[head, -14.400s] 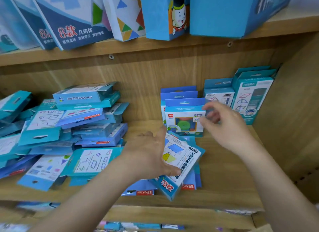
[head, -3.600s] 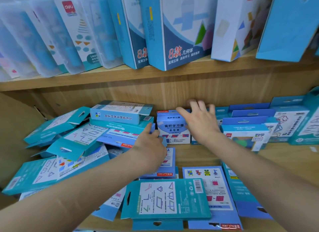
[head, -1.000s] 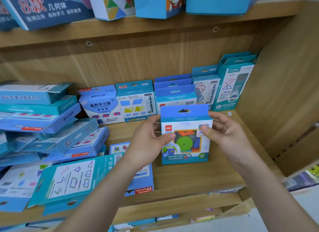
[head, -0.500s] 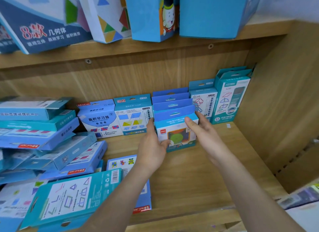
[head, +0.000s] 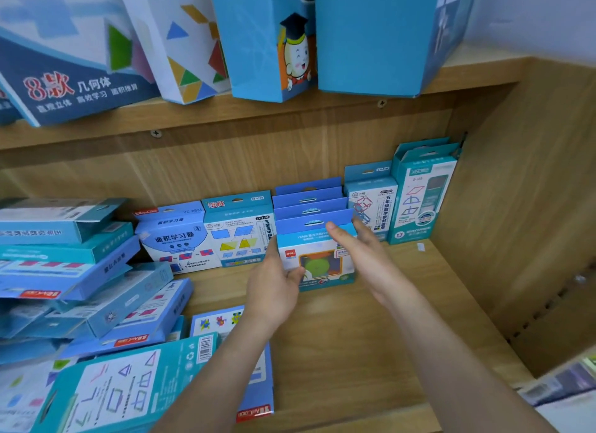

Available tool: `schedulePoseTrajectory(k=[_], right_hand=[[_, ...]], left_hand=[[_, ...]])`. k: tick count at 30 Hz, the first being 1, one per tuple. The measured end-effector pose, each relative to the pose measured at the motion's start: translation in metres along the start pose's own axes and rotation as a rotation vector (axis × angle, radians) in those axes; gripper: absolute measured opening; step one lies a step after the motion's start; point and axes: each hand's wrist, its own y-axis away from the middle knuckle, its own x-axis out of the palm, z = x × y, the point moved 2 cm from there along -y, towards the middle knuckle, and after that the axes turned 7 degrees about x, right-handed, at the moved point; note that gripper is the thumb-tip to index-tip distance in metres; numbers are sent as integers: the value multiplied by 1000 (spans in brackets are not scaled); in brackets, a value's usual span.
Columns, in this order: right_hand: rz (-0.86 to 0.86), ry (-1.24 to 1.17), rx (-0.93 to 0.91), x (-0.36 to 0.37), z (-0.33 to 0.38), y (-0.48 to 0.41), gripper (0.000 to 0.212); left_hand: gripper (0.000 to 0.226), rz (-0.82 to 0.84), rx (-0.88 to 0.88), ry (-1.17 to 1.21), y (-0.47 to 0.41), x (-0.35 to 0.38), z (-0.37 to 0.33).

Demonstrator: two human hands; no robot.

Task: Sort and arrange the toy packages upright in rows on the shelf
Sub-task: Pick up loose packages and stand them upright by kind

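One upright package (head: 322, 265) is stood on the pale wooden shelf (head: 371, 336) near its right side panel (head: 516, 207), gripped at its left edge by the left hand (head: 274, 290), touched by the flat right hand (head: 364, 255).

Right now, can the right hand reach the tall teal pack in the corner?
Likely yes. The right hand lies open against the front pack, only bare shelf lies between it and the teal pack, and nothing stands before that pack.
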Motion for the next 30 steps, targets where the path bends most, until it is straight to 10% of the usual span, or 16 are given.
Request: schedulePoseTrajectory(k=[11, 19, 30], right_hand=[[-345, 318, -299, -15, 3, 47, 50], [-69, 329, -297, 49, -31, 99, 33], [137, 885, -260, 140, -61, 124, 50]], left_hand=[[66, 33, -7, 0, 36, -66, -16], [19, -122, 157, -104, 135, -147, 43], [61, 137, 166, -553, 159, -151, 99]])
